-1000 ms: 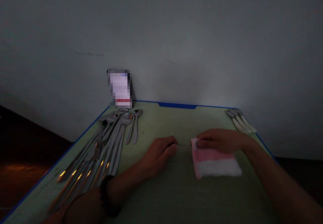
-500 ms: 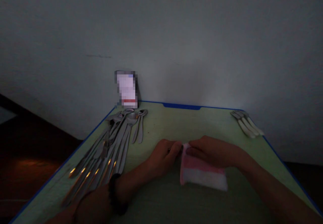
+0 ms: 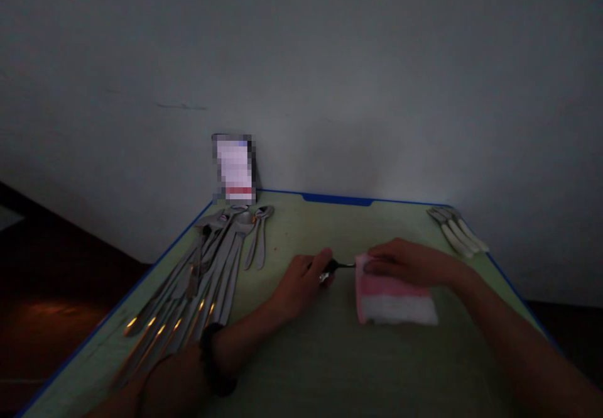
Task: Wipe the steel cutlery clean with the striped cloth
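Observation:
My left hand (image 3: 301, 283), with a dark bracelet on the wrist, is closed around one end of a shiny metal piece of cutlery (image 3: 346, 266). Whether it is a spoon or a fork is hidden by the fingers. Its thin shaft runs rightward into a pink and white cloth (image 3: 398, 308). My right hand (image 3: 409, 264) pinches the cloth's upper part, around or against the shaft's far end. The cloth's lower part hangs loose above the table.
Several large spoons and other long metal cutlery (image 3: 214, 267) lie along the table's left side, beside two small spoons (image 3: 259, 236). Several white-handled forks (image 3: 456, 229) rest at the back right. A lit phone (image 3: 235, 170) leans on the wall (image 3: 377, 78) behind the green, blue-edged table (image 3: 320, 232).
My right hand and the cloth have slid right, away from my left hand. A stretch of the cutlery's shaft now shows between the hands.

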Motion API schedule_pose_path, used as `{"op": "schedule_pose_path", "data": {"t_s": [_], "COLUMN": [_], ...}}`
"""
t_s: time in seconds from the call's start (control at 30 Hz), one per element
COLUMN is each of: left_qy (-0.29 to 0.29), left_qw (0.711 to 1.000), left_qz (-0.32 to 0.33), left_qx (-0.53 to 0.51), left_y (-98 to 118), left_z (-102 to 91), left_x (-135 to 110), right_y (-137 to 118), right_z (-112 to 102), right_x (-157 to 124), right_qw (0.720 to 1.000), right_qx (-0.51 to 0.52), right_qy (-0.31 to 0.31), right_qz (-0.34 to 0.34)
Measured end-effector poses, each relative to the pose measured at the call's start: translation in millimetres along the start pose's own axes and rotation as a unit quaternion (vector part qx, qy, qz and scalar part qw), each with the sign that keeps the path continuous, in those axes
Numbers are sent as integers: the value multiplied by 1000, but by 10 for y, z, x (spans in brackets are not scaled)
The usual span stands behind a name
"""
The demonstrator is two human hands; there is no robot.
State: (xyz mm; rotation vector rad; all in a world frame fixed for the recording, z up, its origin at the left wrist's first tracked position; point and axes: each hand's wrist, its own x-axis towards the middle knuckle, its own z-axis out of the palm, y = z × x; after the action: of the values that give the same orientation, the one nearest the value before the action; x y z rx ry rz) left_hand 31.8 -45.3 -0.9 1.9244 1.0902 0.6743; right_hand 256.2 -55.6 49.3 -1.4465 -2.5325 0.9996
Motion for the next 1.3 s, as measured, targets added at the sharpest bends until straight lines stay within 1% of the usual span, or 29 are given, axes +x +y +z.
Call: {"op": "schedule_pose_path", "data": {"t_s": [0.03,0.13,0.2,0.23,0.3,0.37,0.43,0.53,0.57,0.6,0.77,0.9,0.97,1.0,1.07,1.13,1.2,1.23,1.3], "left_qy": [8,27,30,27,15,-6,-39,-85,-92,-93,-86,-78,-71,-66,-52,-37,-30,-30,-41], "left_qw": [1000,1000,999,999,1000,1000,997,978,972,969,971,977,984,988,996,999,999,999,999], "left_qz": [-2,-4,-1,1,7,19,65,174,195,203,180,149,129,111,63,14,-9,-8,18], "left_qx": [-5,-16,-20,-22,-22,-20,6,77,94,104,134,131,103,81,33,-10,-31,-31,-8], "left_y": [-4,-22,-40,-48,-56,-41,0,78,97,110,92,52,28,14,-15,-38,-49,-48,-38], "left_z": [-9,-33,-38,-37,-27,-14,-8,-15,-19,-23,-36,-47,-51,-50,-47,-43,-39,-38,-33], "left_x": [2,8,7,4,-12,-42,-83,-140,-152,-159,-140,-104,-82,-70,-45,-23,-11,-11,-19], "right_y": [62,205,231,218,145,22,-119,-292,-325,-345,-288,-153,-70,-28,46,88,80,54,-36], "right_z": [-60,-198,-234,-233,-195,-122,-35,72,95,111,92,-23,-106,-151,-238,-303,-318,-300,-216], "right_x": [-54,-196,-238,-238,-202,-139,-75,-9,4,14,36,-34,-108,-149,-223,-267,-269,-253,-195], "right_qw": [999,990,988,990,996,999,997,994,994,993,993,996,996,995,991,988,993,996,998], "right_qx": [25,95,94,79,38,15,9,18,22,27,44,43,68,81,101,101,69,42,-21], "right_qy": [-5,6,11,10,-6,-36,-62,-69,-69,-68,-65,-61,-55,-51,-38,-25,-18,-12,5], "right_qz": [26,101,121,117,79,18,-34,-81,-87,-91,-86,-45,-9,21,85,114,97,84,52]}}
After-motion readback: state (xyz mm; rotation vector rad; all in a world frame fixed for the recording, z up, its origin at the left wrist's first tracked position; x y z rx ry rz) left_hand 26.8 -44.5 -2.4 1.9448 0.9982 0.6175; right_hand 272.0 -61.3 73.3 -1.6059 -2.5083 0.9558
